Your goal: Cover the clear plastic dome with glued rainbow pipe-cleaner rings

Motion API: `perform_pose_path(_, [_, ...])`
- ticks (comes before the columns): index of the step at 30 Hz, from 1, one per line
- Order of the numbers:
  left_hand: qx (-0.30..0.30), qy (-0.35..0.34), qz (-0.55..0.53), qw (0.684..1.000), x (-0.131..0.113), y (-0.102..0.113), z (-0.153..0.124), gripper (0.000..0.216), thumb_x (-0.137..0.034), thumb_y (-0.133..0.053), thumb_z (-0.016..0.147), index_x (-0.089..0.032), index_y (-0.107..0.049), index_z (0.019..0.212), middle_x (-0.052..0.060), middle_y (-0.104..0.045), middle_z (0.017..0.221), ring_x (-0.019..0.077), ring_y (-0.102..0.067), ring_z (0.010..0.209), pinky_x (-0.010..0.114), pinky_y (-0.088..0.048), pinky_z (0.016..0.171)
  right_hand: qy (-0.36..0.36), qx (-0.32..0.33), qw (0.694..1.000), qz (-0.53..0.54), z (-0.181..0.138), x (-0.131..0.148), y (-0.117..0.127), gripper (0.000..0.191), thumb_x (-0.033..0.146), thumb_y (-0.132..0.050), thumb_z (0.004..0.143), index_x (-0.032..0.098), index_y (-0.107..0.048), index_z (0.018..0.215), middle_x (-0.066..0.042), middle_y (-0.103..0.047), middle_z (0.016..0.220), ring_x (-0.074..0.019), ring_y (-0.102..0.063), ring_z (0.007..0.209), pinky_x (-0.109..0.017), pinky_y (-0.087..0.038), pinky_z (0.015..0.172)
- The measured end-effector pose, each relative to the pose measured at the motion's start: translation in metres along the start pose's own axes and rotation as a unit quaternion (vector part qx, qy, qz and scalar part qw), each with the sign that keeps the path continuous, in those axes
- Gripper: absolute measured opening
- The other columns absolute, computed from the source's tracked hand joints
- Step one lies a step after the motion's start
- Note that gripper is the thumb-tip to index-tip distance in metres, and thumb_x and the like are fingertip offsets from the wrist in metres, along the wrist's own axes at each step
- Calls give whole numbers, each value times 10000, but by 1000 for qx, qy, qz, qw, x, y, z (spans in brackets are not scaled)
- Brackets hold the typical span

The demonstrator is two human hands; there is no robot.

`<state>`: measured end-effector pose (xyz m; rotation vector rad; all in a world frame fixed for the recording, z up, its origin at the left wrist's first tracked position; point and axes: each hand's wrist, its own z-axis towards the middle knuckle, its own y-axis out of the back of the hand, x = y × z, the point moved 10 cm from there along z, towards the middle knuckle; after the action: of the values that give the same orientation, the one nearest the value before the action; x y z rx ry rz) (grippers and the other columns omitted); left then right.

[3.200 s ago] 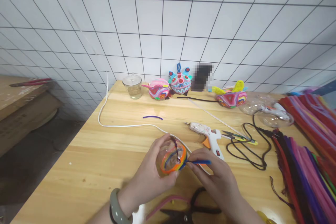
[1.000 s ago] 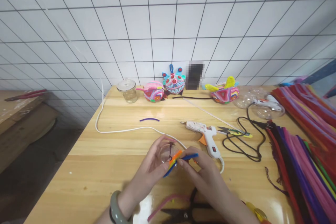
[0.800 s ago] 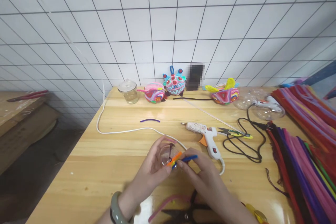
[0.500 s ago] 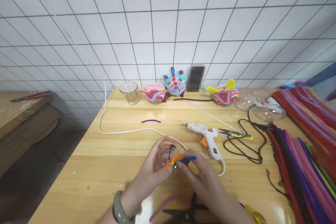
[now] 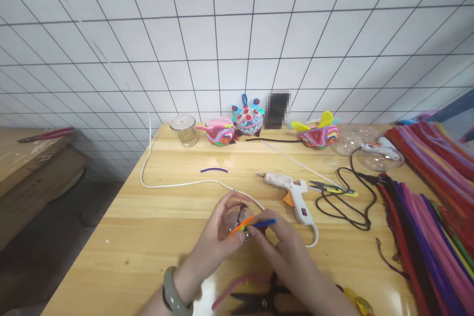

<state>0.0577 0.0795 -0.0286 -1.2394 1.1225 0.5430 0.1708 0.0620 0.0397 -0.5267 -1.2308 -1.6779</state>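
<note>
My left hand (image 5: pixel 212 238) curls round a clear plastic ball (image 5: pixel 231 218) with dark fuzzy strands on it. Across the front of the ball lies an orange pipe cleaner piece (image 5: pixel 237 230), with my left thumb against it. A blue pipe cleaner piece (image 5: pixel 268 223) is pinched between the thumb and fingers of my right hand (image 5: pixel 287 244), meeting the orange one at the ball. Small yellow and shiny bits show between the fingertips, too small to name. Below my hands lie black scissors (image 5: pixel 252 302), partly hidden by my right forearm, and a pink pipe cleaner (image 5: pixel 227 292).
A white glue gun (image 5: pixel 285 182) lies to the right, beside a craft knife (image 5: pixel 335 188) and black cord (image 5: pixel 365 227). Pipe cleaner bundles (image 5: pixel 418 227) cover the right side. Decorated balls (image 5: pixel 249 121), a lidded glass (image 5: pixel 185 136) and clear spheres (image 5: pixel 381 158) stand along the back.
The orange piece has tilted and slid slightly down to the left across the ball. Both hands keep nearly the same place and grip.
</note>
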Motion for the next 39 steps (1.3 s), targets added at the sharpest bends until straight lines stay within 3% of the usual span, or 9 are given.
perform_pose_path(9, [-29,17,20,999,-1,3,-1,724,-338,-782,738,-315,-433,1371,83,-534,1227,303,-495,1226,425,-360,1027,-19,18,1000,12,-1,-1,-5,90,153,-566,908,218,-624,889,-33,-707,818,-176,-675,745,-271,-530,691])
perform_pose_path(15, [-35,19,-4,999,0,6,0,739,-310,-796,717,-309,-441,1365,73,-563,1181,299,-530,1188,414,-396,990,-116,67,986,104,-1,-12,-8,162,277,-497,975,232,-644,923,-17,-684,836,-172,-651,806,-264,-512,754])
perform_pose_path(20, [-62,38,-49,996,1,9,0,757,-237,-800,676,-276,-464,1353,80,-628,1147,299,-565,1160,403,-433,957,-175,69,968,168,-3,-23,-3,292,415,-454,984,230,-614,825,-6,-625,780,-168,-627,796,-251,-502,760])
perform_pose_path(25, [-107,92,-108,984,4,18,-2,708,-167,-744,669,-233,-499,1330,107,-656,1215,273,-608,1101,371,-485,887,-198,27,971,129,-5,-41,10,297,451,-472,964,222,-642,1047,-11,-636,788,-184,-631,805,-291,-497,789])
perform_pose_path(28, [-123,104,-142,977,5,23,-4,626,-157,-704,685,-213,-543,1287,110,-616,1305,252,-633,1053,352,-511,844,-185,15,978,92,-4,-42,13,286,426,-461,974,225,-654,1041,-27,-661,814,-192,-630,803,-307,-505,779])
perform_pose_path(33, [-104,107,-171,974,7,22,-2,583,-144,-668,728,-223,-547,1293,103,-607,1330,249,-650,1044,367,-514,865,-90,60,993,55,0,-16,1,173,259,-571,938,250,-622,1103,-48,-669,1004,-191,-622,908,-311,-516,820])
perform_pose_path(39, [-76,105,-202,971,8,17,0,538,-255,-684,796,-248,-533,1313,92,-625,1317,261,-649,1068,414,-494,918,-45,57,997,24,1,-9,-1,215,170,-583,916,243,-601,1117,-43,-638,951,-185,-610,837,-312,-534,765])
